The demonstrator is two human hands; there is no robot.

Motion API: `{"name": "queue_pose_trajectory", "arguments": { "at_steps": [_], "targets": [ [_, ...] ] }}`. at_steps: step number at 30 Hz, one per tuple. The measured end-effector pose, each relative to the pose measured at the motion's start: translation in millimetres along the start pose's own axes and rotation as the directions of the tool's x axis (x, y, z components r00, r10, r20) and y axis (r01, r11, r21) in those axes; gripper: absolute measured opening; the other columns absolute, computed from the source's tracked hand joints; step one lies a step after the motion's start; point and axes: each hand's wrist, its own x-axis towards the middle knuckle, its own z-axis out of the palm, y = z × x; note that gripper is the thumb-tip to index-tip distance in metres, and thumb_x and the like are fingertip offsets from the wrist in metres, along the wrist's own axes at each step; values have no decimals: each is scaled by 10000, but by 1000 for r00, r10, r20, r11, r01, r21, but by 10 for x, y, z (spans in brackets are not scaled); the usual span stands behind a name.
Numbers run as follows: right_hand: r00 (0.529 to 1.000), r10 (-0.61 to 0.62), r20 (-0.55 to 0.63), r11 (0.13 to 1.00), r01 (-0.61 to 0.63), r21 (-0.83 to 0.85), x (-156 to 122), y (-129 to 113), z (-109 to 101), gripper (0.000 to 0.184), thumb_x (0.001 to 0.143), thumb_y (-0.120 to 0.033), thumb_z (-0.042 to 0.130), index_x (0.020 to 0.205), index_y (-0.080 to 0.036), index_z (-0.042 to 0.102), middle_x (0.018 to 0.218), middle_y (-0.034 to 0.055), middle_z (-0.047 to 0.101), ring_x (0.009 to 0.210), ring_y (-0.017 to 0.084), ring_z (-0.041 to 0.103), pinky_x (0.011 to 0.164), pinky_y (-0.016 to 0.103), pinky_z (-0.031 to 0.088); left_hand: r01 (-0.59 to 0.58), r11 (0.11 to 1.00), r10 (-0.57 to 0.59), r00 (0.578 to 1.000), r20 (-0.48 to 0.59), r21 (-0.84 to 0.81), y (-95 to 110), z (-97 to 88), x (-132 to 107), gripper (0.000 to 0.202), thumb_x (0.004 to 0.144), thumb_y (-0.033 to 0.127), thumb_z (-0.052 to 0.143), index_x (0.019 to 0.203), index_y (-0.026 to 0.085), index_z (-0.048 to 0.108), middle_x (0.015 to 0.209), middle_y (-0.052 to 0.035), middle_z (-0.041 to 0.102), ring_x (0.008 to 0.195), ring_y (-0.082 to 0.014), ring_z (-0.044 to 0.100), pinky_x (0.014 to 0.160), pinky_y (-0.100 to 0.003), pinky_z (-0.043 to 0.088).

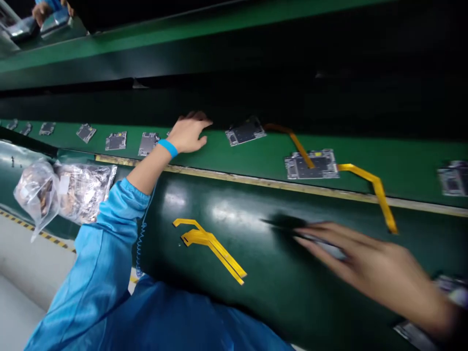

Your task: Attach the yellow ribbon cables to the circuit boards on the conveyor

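My left hand [188, 134], in a blue sleeve with a blue wrist strap, reaches out onto the green conveyor belt [365, 158]. Its fingers are apart and hold nothing. It lies between a row of small circuit boards [116, 141] and a tilted board [244, 131]. My right hand [369, 265] is smeared by motion low over the dark green bench [219, 204]. Its fingers stretch left over a pale flat piece [331, 249], and the grip is unclear. Two yellow flex cables [212, 246] lie on the bench between my hands.
A larger board [310, 165] with orange and yellow flex strips [378, 190] sits on the belt to the right. Another board [453, 178] lies at the far right. Crumpled clear bags [62, 190] lie at the bench's left end. Another person's hands [44, 12] work at the top left.
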Motion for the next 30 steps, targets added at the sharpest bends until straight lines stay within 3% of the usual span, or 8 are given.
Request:
{"name": "queue_pose_trajectory", "arguments": {
  "at_steps": [2,5,9,12,18,26,28,30],
  "targets": [
    [958,-243,150,963,220,152,323,-368,276,256,1089,-375,574,1134,-386,825,1125,84,858,995,297,841,823,418,675,-23,1000,22,996,86,7,-252,-2,-132,740,916,255,650,1653,253,577,1716,-121,522,1591,-390,440,1288,-558,378],
    [876,-450,175,888,419,189,710,-924,616,348,1129,-285,472,1141,-287,819,1104,65,846,805,227,816,662,348,602,-41,999,36,979,201,19,-444,30,-281,882,858,238,695,1713,290,484,1802,-109,398,1638,-411,354,1305,-584,343],
    [810,-490,321,864,499,59,1043,-1455,874,301,1068,-158,574,1225,-253,812,1143,59,807,747,175,765,608,290,520,-32,999,25,986,167,41,-417,59,-368,814,866,225,725,1661,277,556,1709,-153,476,1553,-424,441,1253,-566,379],
    [725,-512,460,805,592,-37,1229,-1742,944,397,983,-40,639,1301,-225,786,1179,82,781,750,171,764,625,280,512,-26,997,17,990,137,70,-347,50,-430,742,876,238,742,1607,246,610,1587,-182,548,1479,-431,500,1208,-558,401],
    [608,-506,611,717,691,-93,1447,-2166,920,202,1077,-111,560,1054,-152,757,1052,126,769,747,212,776,584,317,466,-1,994,-15,989,147,111,-298,38,-653,698,902,272,720,1585,183,609,1483,-215,592,1393,-421,568,1143,-543,446],
    [635,-472,611,792,610,-22,1549,-2112,960,237,1035,-31,544,1115,-158,728,1071,122,797,790,221,775,568,315,391,106,993,-110,988,104,50,-196,-6,-712,461,976,252,631,1426,179,703,1419,-177,658,1366,-380,600,1123,-505,486],
    [678,-497,541,849,511,139,1546,-1966,972,178,1056,-97,586,1119,-194,721,1059,89,813,849,224,780,617,304,429,180,984,-180,981,71,12,-96,20,-661,351,1008,244,599,1322,169,734,1351,-165,693,1326,-353,633,1076,-461,519],
    [765,-484,425,870,369,326,1540,-1781,943,129,1087,-198,598,1112,-226,722,1059,70,822,901,219,781,701,298,489,248,969,-247,968,52,-17,29,77,-599,292,1029,255,591,1262,163,740,1288,-157,719,1274,-336,664,1021,-431,546]
  ]
}}
